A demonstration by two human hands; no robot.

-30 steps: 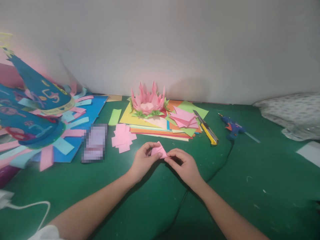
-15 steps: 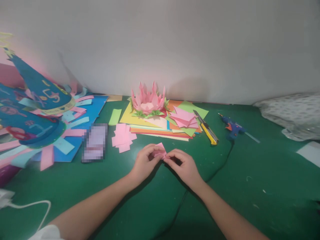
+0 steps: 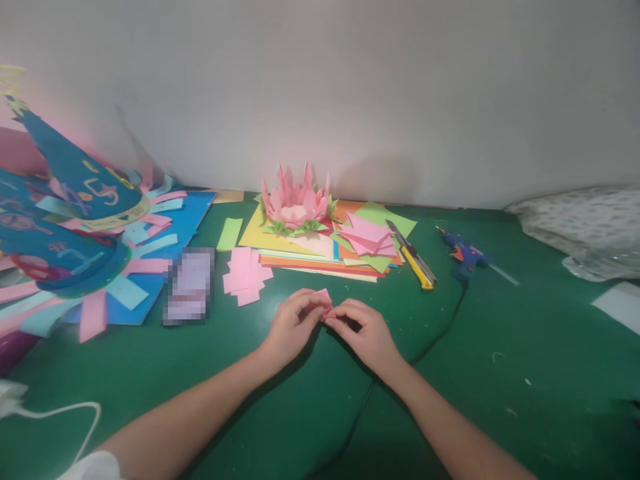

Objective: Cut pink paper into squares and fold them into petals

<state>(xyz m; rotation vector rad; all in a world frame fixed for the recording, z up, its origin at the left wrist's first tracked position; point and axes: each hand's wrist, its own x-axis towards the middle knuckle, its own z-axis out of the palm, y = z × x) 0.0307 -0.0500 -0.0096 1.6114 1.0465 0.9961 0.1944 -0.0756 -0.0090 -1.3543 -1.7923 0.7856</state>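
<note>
Between my fingertips is a small piece of pink paper, folded and mostly covered by my fingers. My left hand pinches it from the left, thumb below and fingers over it. From the right, my right hand grips its lower corner between thumb and index finger. Beyond my hands, a pink paper lotus with green leaves stands on a stack of coloured paper. Several pink paper rectangles lie left of my hands, and pink folded sheets rest on the stack's right side.
A yellow utility knife leans against the stack's right edge. Farther right lies a blue glue gun, its black cord running under my right arm. Blue party hats with paper strips, a blurred-out phone-like object and a white cable occupy the left.
My fingers have closed in over the pink paper, so less of it shows now. Both hands stay in nearly the same place.
</note>
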